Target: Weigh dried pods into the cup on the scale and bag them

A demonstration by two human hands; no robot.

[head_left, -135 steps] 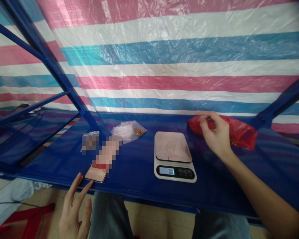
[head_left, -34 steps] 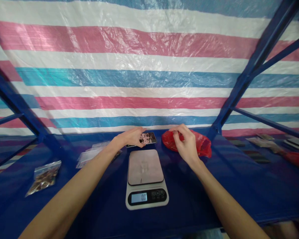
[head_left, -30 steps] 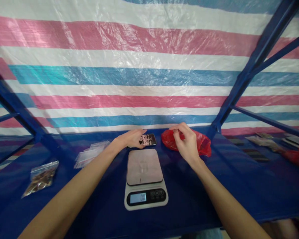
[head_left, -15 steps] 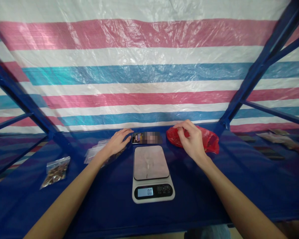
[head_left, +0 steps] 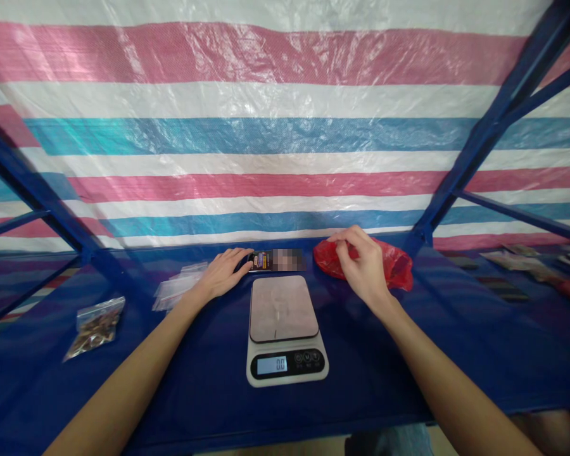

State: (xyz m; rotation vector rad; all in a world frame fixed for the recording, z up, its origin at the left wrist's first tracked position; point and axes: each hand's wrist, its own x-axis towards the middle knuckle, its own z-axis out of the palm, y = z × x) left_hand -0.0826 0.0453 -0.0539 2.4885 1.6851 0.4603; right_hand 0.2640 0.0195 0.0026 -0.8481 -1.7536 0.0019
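Note:
A white digital kitchen scale (head_left: 285, 329) sits mid-shelf, its display reading zero and its platform bare. Behind it lies a phone (head_left: 273, 260). My left hand (head_left: 223, 273) lies flat on the blue shelf (head_left: 370, 361), fingers stretched out, fingertips touching the phone's left end. My right hand (head_left: 361, 263) pinches the near edge of a crumpled red plastic bag (head_left: 394, 266) that lies behind and right of the scale.
A pile of clear zip bags (head_left: 178, 290) lies just left of my left hand. One filled zip bag with brown contents (head_left: 94, 326) lies at far left. Blue frame posts (head_left: 460, 171) rise on both sides. A striped tarp (head_left: 266, 126) closes the back.
My left hand carried the phone from the shelf's front edge to behind the scale, laid it down and now rests open beside it. My right hand stays on the red bag.

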